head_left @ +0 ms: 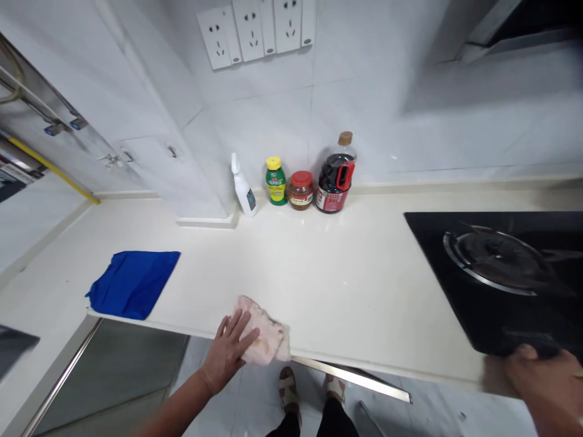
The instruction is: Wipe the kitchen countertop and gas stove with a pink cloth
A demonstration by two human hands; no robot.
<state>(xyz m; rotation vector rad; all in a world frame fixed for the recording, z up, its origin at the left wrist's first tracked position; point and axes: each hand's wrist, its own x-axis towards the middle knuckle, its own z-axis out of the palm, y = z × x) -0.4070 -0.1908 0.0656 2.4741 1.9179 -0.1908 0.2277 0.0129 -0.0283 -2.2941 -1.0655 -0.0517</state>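
Observation:
My left hand (232, 347) lies over a pale pink cloth (266, 334) at the front edge of the white countertop (346, 291). Its fingers are stretched out and spread on top of the cloth, not wrapped round it. Part of the cloth reaches over the counter's edge. Far to the right, my right hand (549, 382) is at the front edge beside the black gas cooktop (460, 303). It is blurred, and I cannot make out whether its fingers grip anything.
A blue cloth (136, 284) lies flat on the left. Along the wall stand a white spray bottle (245, 191), a green bottle with yellow cap (276, 182), a red-lidded jar (301, 191) and a large dark sauce bottle (334, 179). Below the edge, a metal-edged drawer or door (355, 377) sticks out.

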